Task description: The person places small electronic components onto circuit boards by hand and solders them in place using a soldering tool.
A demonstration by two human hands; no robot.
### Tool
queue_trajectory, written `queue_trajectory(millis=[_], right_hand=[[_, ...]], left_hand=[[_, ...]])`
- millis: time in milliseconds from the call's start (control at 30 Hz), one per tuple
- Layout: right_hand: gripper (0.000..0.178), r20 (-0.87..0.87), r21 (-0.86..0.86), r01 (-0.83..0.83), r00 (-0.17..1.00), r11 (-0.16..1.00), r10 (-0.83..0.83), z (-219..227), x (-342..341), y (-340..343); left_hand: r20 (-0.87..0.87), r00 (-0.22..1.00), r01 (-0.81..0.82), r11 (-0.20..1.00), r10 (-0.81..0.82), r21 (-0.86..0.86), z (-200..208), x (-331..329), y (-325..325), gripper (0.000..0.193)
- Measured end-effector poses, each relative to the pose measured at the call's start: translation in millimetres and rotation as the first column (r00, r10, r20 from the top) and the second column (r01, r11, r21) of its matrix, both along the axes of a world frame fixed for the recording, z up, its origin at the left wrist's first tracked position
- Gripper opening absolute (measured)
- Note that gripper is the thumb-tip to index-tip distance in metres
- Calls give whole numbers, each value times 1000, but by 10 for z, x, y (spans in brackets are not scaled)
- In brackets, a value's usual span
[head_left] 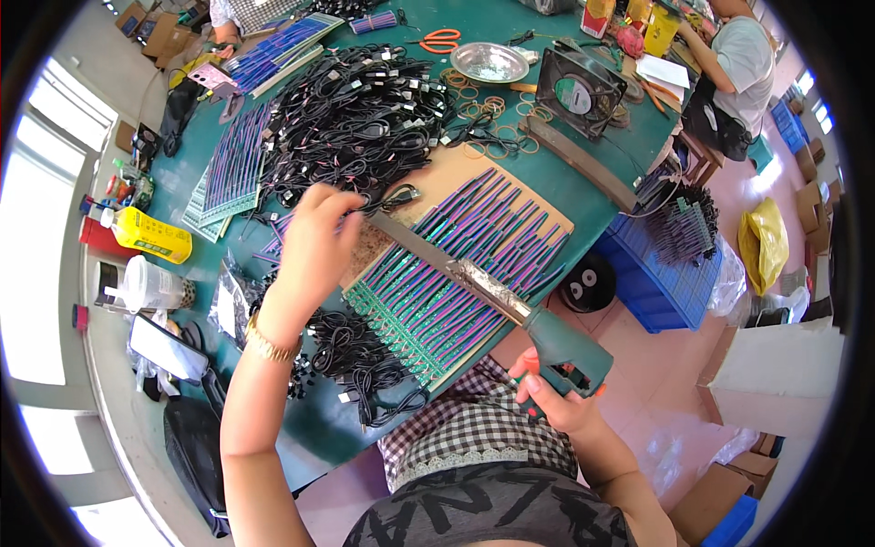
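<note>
A long narrow metal bar (428, 255) lies slantwise across a green circuit panel (392, 333) with rows of purple-green strips (488, 219). Where the bar ends nearest me, my right hand (558, 401) is wrapped round the handle of a dark green pistol-shaped tool (570, 346) with red-orange parts. Whether tool and bar are joined, I cannot tell. My left hand (319, 242), with a gold wristband, is over the bar's far end, beside a heap of black cables (355, 118). Its fingers are curled together; what they hold, if anything, is hidden.
More cable bundles (355, 360) lie at the table's near edge. Beyond the panel are a metal bowl (492, 62), rubber bands, orange-handled scissors (439, 40) and a fan (579, 91). A yellow bottle (150, 235) stands left; a blue crate (665, 283) is right. Other people sit across the table.
</note>
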State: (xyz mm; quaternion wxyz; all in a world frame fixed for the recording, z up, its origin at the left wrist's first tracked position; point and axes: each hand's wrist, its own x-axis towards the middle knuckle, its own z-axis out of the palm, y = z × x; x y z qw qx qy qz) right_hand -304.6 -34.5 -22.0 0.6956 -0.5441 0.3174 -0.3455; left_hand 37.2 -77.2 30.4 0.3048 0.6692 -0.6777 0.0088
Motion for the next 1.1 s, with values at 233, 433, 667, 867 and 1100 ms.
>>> queue_trajectory(millis=[233,433,667,867,1100], right_hand=[[29,236,46,115,964,992,-123,-106,45,95],[39,383,98,125,911,987,-153,-34,184,53],[36,462,306,-104,886,946,-52,97,571,44],[50,439,322,-1,886,947,-148,131,998,15],[50,392,228,45,910,973,-134,162,910,61]], left_hand=[[284,957,-83,991,51,100,-137,227,-327,8],[-816,577,-139,987,16,-79,-37,159,128,12],[-997,-67,83,996,-26,-31,49,-186,729,20],[-991,-124,151,986,-54,-72,-39,-590,1065,25],[-985,-53,474,863,-167,-172,-96,-622,1180,22]])
